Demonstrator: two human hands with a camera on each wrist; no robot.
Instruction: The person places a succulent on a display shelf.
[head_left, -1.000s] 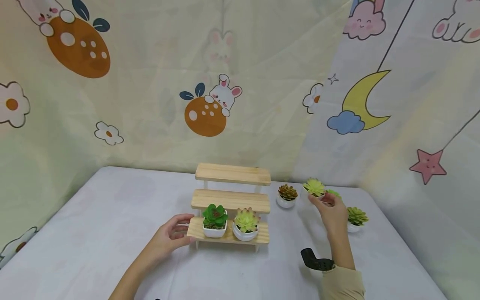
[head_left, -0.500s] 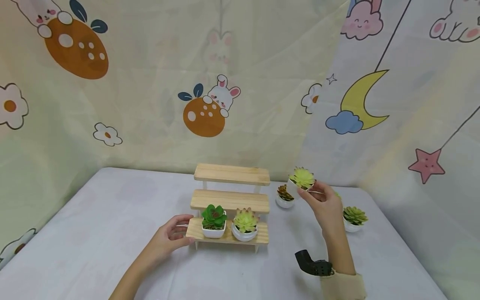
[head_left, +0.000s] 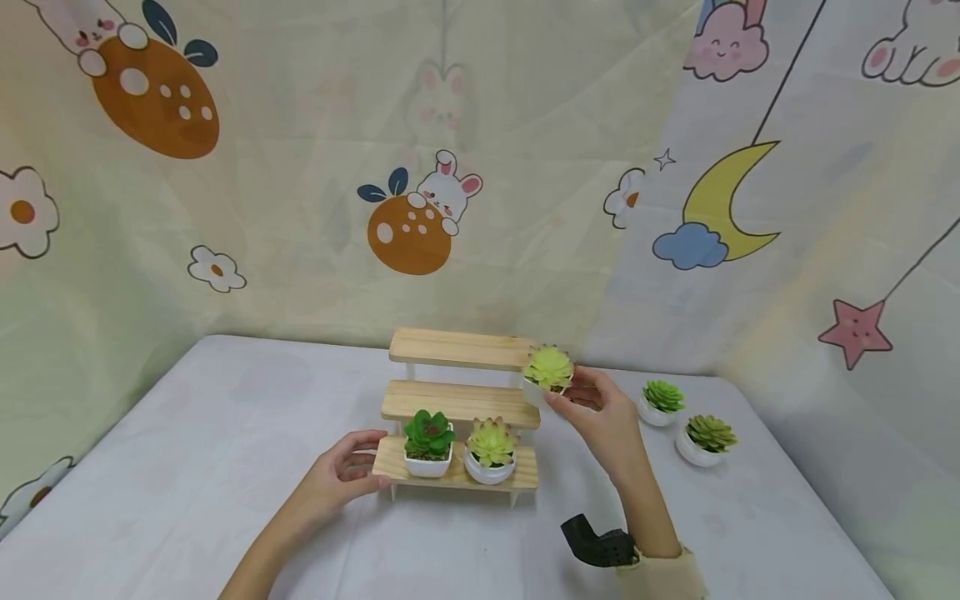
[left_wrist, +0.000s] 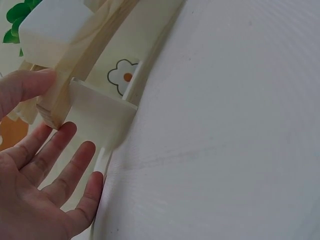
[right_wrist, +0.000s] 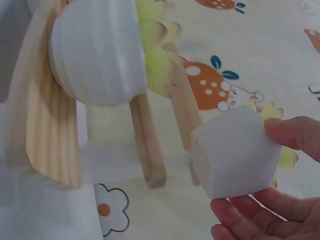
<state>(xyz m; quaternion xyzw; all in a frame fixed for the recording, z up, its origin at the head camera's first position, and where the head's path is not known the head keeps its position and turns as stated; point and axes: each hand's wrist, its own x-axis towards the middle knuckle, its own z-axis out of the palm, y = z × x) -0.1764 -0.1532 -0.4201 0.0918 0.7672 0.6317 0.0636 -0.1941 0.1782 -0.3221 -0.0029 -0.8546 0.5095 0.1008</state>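
Observation:
A three-tier wooden stand (head_left: 457, 402) with white supports stands on the table. My left hand (head_left: 335, 477) grips the left end of its lowest tier; in the left wrist view, the thumb lies on top of the board and fingertips touch below. At the stand's right side, my right hand (head_left: 606, 421) pinches a yellow-green succulent (head_left: 549, 367) in an angular white pot (right_wrist: 237, 155), held up near the two upper tiers. On the lowest tier sit a dark green succulent (head_left: 428, 433) in a square pot and a pink-tipped, pale green succulent (head_left: 491, 442) in a round ribbed pot.
To the right on the white-covered table (head_left: 750, 533) stand a bright green succulent (head_left: 662, 396) and an olive-green succulent (head_left: 707, 433), both in white pots. A printed cloth (head_left: 525, 275) hangs behind the table. A black wrist camera (head_left: 600, 546) sits on the right wrist.
The right hand has lifted the yellow-green succulent off the table and carried it left to the stand. The brown succulent is now hidden behind that hand. The left hand has stayed put.

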